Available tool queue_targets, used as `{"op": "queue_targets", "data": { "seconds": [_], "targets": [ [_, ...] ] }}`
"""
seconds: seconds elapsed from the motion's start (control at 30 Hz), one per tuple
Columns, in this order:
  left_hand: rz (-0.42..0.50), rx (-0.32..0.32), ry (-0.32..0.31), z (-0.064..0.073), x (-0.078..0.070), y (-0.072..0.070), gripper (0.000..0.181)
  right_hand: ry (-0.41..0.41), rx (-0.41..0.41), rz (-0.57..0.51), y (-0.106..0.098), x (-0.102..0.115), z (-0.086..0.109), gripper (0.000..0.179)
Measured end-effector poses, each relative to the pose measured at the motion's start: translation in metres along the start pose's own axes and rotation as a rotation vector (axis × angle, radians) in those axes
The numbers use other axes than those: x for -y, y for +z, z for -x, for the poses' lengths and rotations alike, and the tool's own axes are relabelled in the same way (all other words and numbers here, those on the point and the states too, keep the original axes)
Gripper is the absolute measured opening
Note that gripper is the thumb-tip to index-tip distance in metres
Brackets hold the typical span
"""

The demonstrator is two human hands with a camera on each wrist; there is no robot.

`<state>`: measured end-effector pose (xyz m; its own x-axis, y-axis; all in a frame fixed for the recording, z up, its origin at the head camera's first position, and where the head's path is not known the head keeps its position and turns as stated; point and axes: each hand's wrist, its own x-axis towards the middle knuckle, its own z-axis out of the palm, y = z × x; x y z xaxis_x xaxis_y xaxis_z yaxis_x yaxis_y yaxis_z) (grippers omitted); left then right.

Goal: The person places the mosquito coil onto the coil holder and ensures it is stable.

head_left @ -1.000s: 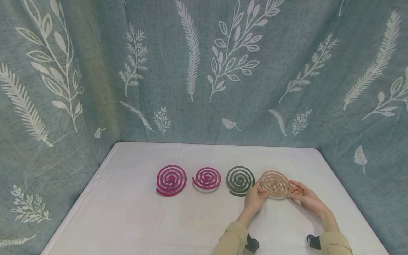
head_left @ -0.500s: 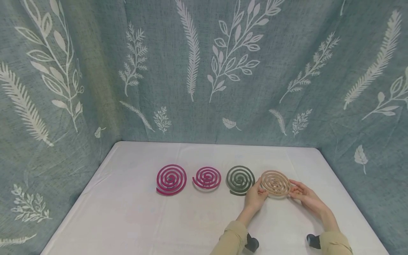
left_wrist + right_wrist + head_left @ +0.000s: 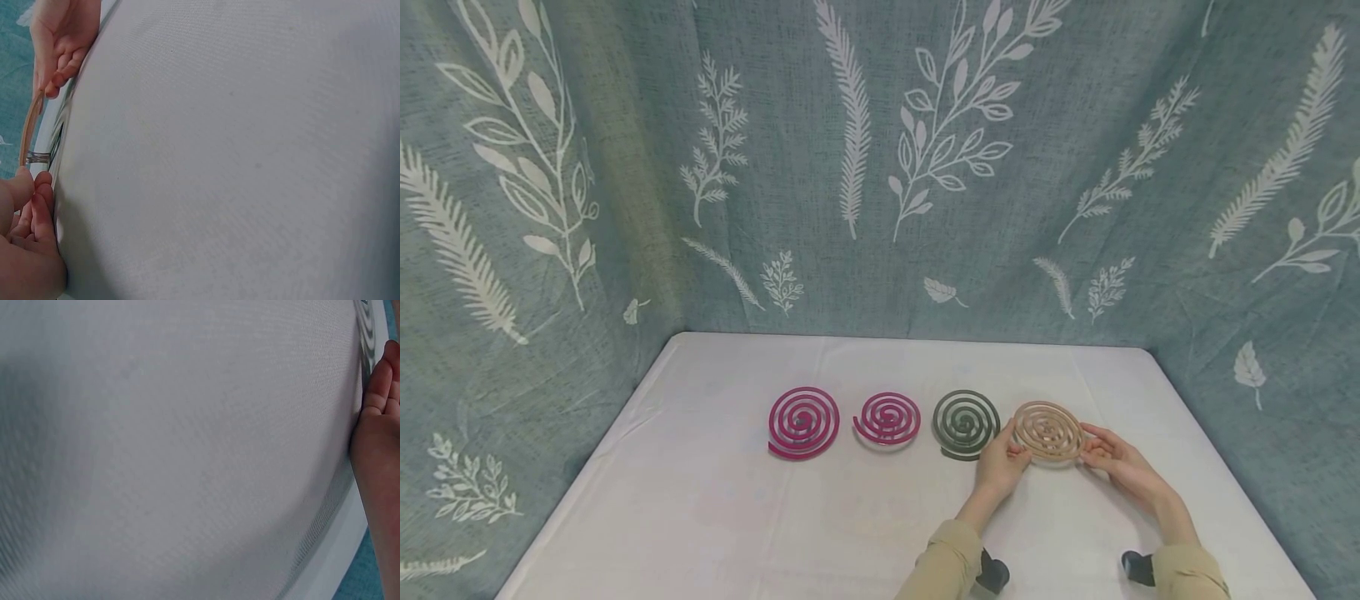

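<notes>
A tan mosquito coil (image 3: 1048, 432) is held level, a little above the white table, between both hands. My left hand (image 3: 1000, 463) pinches its left edge with thumb and fingers, and my right hand (image 3: 1122, 467) pinches its right edge. In the left wrist view the tan coil (image 3: 30, 128) is seen edge-on, with a small shiny metal piece (image 3: 39, 157) under it. The right wrist view shows part of my right hand (image 3: 382, 394) low beside the table; the coil is out of that picture. A dark green coil (image 3: 966, 425) lies just left of my left hand, partly covered by it.
Two magenta coils lie further left in the same row: a larger one (image 3: 803, 423) and a smaller one (image 3: 887, 419) that casts a shadow beneath. Patterned blue-green curtains (image 3: 880, 275) enclose the back and sides of the white table (image 3: 700, 517).
</notes>
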<state>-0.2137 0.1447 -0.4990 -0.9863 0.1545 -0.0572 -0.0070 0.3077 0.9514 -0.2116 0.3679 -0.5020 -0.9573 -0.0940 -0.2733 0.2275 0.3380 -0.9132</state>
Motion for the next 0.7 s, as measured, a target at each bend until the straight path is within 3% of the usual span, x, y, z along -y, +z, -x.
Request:
{"op": "queue_targets", "data": {
  "seconds": [0.7],
  "targets": [
    [0.008,0.008,-0.012,-0.0015,0.0014,0.0012,0.061,-0.025,-0.002,-0.006,-0.0012,-0.0009,-0.0004,0.073]
  ]
}}
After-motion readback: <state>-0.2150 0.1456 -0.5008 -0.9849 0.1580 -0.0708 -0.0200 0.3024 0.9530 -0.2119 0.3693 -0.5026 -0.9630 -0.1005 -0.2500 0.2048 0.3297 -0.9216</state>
